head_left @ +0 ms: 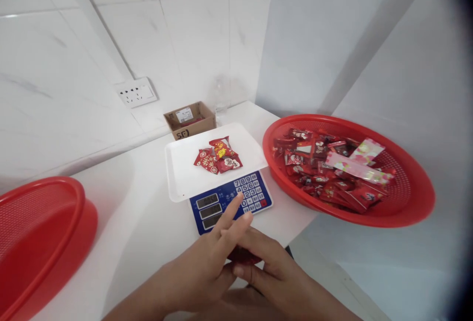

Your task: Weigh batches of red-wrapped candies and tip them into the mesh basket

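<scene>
Both hands, left hand (207, 267) and right hand (269, 267), pinch a red packet (244, 257) (mostly hidden) at the table's near edge, the scale (231, 200) just beyond.

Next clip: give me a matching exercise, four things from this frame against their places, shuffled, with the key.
Things:
1. cardboard box
2. empty red basket
3. wall socket
4. red packet

Places:
A. between the left hand and right hand
B. behind the scale
C. on the tiled wall
D. at the left edge

Pairs: 1-B, 2-D, 3-C, 4-A
</scene>
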Demonstrator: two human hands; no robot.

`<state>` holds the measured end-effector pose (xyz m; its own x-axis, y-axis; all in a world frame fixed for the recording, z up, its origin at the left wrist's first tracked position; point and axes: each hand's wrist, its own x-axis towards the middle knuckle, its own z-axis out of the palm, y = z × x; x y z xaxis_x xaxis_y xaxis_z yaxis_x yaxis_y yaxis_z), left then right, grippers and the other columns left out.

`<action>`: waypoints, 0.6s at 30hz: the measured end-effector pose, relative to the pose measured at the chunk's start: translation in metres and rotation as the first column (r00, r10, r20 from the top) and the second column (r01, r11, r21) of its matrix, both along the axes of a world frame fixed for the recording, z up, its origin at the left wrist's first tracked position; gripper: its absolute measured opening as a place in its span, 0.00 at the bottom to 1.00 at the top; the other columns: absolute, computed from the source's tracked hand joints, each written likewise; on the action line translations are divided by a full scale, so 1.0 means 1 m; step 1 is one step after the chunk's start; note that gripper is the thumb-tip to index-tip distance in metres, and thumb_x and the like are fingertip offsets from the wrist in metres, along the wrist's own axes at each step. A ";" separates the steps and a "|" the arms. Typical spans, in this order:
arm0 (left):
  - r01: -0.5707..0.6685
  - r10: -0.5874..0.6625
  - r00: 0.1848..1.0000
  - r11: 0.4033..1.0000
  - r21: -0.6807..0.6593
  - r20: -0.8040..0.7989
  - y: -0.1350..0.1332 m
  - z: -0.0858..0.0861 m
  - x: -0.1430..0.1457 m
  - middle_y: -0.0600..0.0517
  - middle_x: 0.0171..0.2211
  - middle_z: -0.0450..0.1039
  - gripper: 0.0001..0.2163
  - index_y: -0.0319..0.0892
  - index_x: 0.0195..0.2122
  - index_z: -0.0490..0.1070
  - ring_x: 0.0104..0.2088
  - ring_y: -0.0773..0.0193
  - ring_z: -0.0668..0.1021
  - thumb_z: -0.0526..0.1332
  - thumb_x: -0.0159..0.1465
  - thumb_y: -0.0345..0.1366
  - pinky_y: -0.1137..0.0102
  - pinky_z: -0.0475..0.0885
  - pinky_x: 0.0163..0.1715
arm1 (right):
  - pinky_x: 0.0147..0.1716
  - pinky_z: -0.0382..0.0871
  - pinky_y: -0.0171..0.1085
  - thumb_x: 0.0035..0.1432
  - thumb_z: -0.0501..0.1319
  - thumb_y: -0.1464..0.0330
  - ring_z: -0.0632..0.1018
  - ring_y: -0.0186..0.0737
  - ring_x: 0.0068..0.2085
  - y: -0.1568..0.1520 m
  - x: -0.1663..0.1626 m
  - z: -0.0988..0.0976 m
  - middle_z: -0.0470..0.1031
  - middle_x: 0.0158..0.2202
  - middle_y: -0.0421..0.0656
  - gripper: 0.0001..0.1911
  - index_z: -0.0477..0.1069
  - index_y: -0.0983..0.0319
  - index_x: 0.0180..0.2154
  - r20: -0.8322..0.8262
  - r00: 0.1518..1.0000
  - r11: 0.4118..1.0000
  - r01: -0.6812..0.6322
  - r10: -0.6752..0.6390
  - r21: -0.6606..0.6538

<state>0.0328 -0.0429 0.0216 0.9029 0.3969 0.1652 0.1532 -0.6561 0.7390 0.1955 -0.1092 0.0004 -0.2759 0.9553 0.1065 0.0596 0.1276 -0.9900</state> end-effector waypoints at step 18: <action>-0.312 0.320 0.942 0.946 0.089 -0.105 0.004 -0.015 -0.015 0.47 0.66 0.30 0.41 0.64 0.62 0.30 0.55 0.52 0.67 0.59 0.59 0.33 0.59 0.71 0.46 | 0.49 0.68 0.40 0.63 0.52 0.67 0.72 0.39 0.51 0.015 -0.001 -0.016 0.71 0.51 0.43 0.15 0.68 0.53 0.50 -0.074 0.990 0.987 0.126 -0.119 0.100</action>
